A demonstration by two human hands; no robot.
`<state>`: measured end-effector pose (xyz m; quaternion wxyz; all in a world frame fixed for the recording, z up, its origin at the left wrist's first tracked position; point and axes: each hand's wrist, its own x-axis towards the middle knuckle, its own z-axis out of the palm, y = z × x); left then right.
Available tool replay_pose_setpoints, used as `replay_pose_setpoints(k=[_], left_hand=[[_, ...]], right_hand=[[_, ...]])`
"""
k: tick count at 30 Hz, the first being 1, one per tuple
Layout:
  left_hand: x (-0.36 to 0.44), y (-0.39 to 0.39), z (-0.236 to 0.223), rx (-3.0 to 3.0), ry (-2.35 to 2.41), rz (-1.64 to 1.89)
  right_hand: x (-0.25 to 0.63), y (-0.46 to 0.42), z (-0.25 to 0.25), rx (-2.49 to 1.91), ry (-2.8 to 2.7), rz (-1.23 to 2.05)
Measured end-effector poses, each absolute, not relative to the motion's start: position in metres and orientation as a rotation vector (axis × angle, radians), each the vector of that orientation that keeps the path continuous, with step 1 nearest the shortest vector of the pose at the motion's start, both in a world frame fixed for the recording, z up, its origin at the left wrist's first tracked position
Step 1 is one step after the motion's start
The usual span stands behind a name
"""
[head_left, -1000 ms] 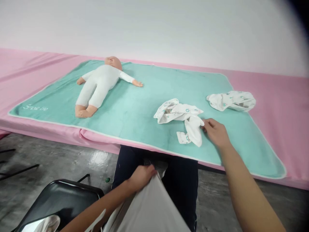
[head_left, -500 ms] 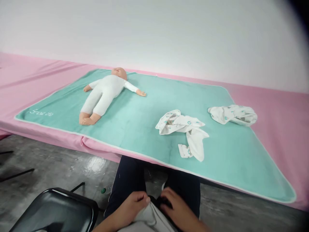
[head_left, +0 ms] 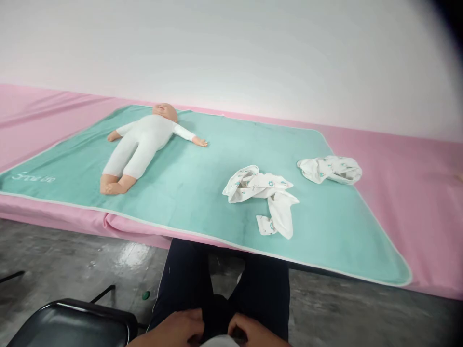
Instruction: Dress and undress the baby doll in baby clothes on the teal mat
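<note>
My left hand (head_left: pixel 184 326) rests low over my lap with its fingers curled closed. Opposite it, my right hand (head_left: pixel 251 330) is also curled, beside the light grey shirt (head_left: pixel 219 341). Whether either hand grips any cloth is hidden. Both are away from the tabletop. A baby doll (head_left: pixel 144 140) in a white bodysuit lies on its back at the left of a green mat (head_left: pixel 202 193), arms spread. Right of it, a crumpled white printed garment (head_left: pixel 278 193) lies on the mat. A second bunched white printed cloth (head_left: pixel 331 169) lies by the mat's right edge.
A pink cloth (head_left: pixel 390 183) covers the table under the mat, against a white wall (head_left: pixel 231 53). At lower left stands a black chair (head_left: pixel 75 325). A small green object (head_left: pixel 145 295) lies on the grey floor. Something skin-coloured (head_left: pixel 460 177) shows at the right edge.
My view has shifted, so the doll and mat sit further left. Both hands have drawn lower toward my body. My left hand was pinching the shirt hem before; the doll and cloths stayed put.
</note>
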<state>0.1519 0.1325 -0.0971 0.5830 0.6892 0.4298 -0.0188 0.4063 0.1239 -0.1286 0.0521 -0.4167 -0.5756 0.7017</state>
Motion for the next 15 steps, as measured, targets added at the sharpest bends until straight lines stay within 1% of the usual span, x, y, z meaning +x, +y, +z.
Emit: replay_pose_setpoints(k=[6,8,11,13,15], left_hand=[[0.157,0.158,-0.083,1.365,1.254,0.007],[0.155,0.162,-0.081,1.372,1.218,0.018],[0.158,0.155,-0.087,1.482,1.068,-0.036],[0.165,0.151,-0.097,1.488,1.035,-0.123],[0.166,0.152,-0.107,1.417,1.121,-0.127]], right_hand=[[0.388,0.126,-0.122,-1.150,-1.695,2.208],[0.393,0.142,-0.122,-1.279,-1.498,2.071],[0.408,0.177,-0.127,-1.460,-1.222,1.693],[0.412,0.193,-0.140,-1.535,-1.339,1.511],[0.407,0.190,-0.159,-1.600,-1.622,1.425]])
